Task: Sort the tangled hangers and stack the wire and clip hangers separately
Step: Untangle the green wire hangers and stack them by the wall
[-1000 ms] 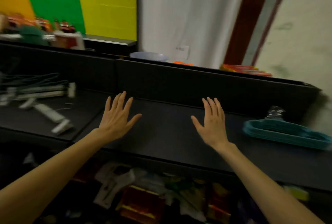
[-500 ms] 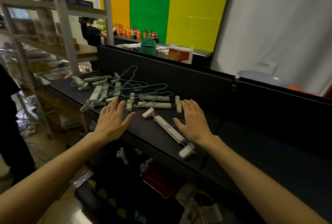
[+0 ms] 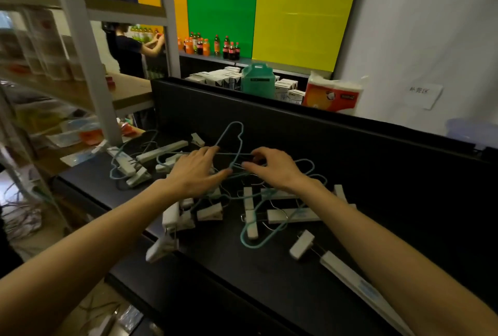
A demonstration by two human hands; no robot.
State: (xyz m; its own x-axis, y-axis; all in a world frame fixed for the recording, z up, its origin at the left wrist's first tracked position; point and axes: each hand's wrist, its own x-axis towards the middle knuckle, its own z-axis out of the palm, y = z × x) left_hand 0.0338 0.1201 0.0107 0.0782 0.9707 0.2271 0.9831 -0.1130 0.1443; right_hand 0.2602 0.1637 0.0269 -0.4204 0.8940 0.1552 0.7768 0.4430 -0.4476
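Note:
A tangle of hangers lies on the black table (image 3: 242,281). Thin teal wire hangers are interlaced with white clip hangers. One teal wire hanger (image 3: 238,130) sticks up at the back of the pile, and another wire hanger (image 3: 258,244) lies flat nearer me. White clip hangers lie at the left (image 3: 161,151), in the middle (image 3: 293,215) and at the near right (image 3: 350,273). My left hand (image 3: 196,171) reaches over the pile with fingers nearly straight, touching the wires. My right hand (image 3: 272,168) has curled fingers and pinches the raised teal hanger's wire.
A black back panel (image 3: 350,152) walls off the far side of the table. A metal shelf rack (image 3: 89,74) stands close on the left. Behind the panel are a green box (image 3: 257,78), a tissue pack (image 3: 332,97), bottles (image 3: 215,47) and a person (image 3: 126,52).
My view swung left from a bare stretch of table to the hanger pile. Both hands moved forward onto the tangle, and the right hand's fingers closed on a teal wire.

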